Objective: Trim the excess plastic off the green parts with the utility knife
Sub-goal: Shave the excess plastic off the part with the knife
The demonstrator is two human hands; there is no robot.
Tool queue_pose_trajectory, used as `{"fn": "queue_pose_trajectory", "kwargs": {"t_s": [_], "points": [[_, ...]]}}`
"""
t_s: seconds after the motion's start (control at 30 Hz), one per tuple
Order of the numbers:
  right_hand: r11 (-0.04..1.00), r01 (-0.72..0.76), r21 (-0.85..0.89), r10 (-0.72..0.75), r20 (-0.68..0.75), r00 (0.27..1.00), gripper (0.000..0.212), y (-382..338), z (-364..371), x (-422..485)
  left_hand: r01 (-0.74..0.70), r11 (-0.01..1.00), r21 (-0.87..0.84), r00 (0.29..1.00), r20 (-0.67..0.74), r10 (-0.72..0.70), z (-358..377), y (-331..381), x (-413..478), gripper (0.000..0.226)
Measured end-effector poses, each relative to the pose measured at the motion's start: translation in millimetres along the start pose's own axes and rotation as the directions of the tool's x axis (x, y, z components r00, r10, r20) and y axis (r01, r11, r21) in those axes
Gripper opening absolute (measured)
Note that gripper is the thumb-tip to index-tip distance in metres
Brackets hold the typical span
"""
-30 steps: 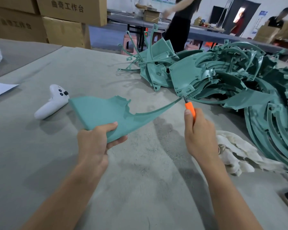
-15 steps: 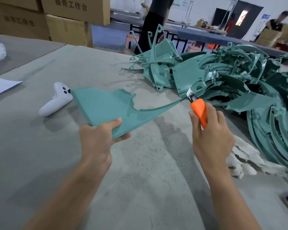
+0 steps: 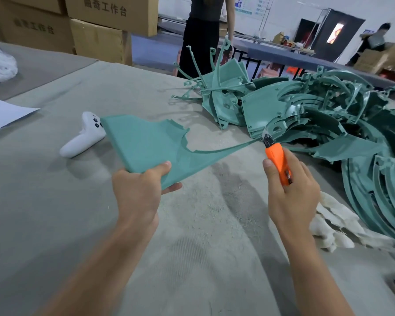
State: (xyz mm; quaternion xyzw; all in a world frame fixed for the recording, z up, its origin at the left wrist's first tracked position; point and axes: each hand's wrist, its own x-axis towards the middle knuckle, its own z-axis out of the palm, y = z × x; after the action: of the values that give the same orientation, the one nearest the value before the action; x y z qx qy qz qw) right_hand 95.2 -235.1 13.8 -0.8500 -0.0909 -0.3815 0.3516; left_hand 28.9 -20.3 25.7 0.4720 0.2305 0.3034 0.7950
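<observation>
While one teal-green part (image 3: 146,142) is held just above a grey, felt-like table (image 3: 55,213), two bare hands work on it. The left hand (image 3: 139,190) pinches its near edge, thumb on top and fingers underneath. The right hand (image 3: 292,192) is wrapped round the orange plastic handle of the one utility knife (image 3: 277,160), whose short metal blade meets the part's far tip.

The held part is a thin, matte sheet, broad and flat on the left. It has a ragged notch in its upper edge and narrows to a slim, curved strip on the right. Behind the knife lies one heap of green parts (image 3: 328,124), glossier, ribbed and arc-shaped, too tangled to count. Several thin stems stand up from its left side.

One smooth white game controller (image 3: 82,137) rests on the table just beside the held part's left corner. One crumpled off-white cloth (image 3: 335,224) lies on the table to the right of the right wrist. One white paper sheet (image 3: 2,112) sits at the left edge. Four brown cardboard cartons (image 3: 100,37) are stacked beyond the table. Two people are seen in the background: one in black (image 3: 203,35) and one at far right (image 3: 374,42).
</observation>
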Motion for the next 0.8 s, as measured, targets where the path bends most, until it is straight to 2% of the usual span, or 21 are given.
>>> {"fn": "queue_pose_trajectory", "kwargs": {"t_s": [0.13, 0.2, 0.3, 0.37, 0.47, 0.53, 0.63, 0.7, 0.8], "points": [[0.971, -0.043, 0.234, 0.029, 0.061, 0.998, 0.027, -1, 3, -1, -0.033, 0.999, 0.008, 0.999, -0.006, 0.033, 1, -1, -2, 0.02], [0.952, -0.071, 0.297, 0.054, 0.065, 0.996, 0.028, -5, 3, -1, -0.061, 0.998, 0.031, 0.998, -0.026, 0.061, 1, -3, -1, 0.02], [0.867, -0.165, 0.47, 0.181, 0.01, 0.983, 0.028, -9, -1, 2, -0.098, 0.993, 0.064, 0.993, -0.059, 0.102, -1, -5, 2, 0.02], [0.831, -0.197, 0.521, 0.244, -0.023, 0.97, 0.028, -9, -4, 5, -0.12, 0.99, 0.071, 0.99, -0.062, 0.124, -1, -6, 3, 0.02], [0.834, -0.232, 0.5, 0.234, 0.06, 0.97, 0.029, -10, -2, 2, -0.169, 0.978, 0.119, 0.984, -0.034, 0.175, 1, -8, 1, 0.023], [0.847, -0.283, 0.45, 0.204, 0.217, 0.955, 0.029, -15, 3, -4, -0.21, 0.964, 0.162, 0.977, 0.0, 0.213, 3, -10, -3, 0.025], [0.874, -0.318, 0.368, 0.136, 0.443, 0.886, 0.029, -26, 15, -15, -0.286, 0.931, 0.226, 0.958, 0.048, 0.282, 5, -10, -12, 0.026], [0.902, -0.293, 0.317, 0.102, 0.505, 0.857, 0.033, -34, 22, -23, -0.319, 0.908, 0.271, 0.947, 0.061, 0.315, 7, -11, -16, 0.029], [0.932, -0.231, 0.279, 0.057, 0.517, 0.854, 0.036, -42, 27, -30, -0.337, 0.883, 0.327, 0.939, 0.055, 0.338, 9, -11, -18, 0.03]]}}
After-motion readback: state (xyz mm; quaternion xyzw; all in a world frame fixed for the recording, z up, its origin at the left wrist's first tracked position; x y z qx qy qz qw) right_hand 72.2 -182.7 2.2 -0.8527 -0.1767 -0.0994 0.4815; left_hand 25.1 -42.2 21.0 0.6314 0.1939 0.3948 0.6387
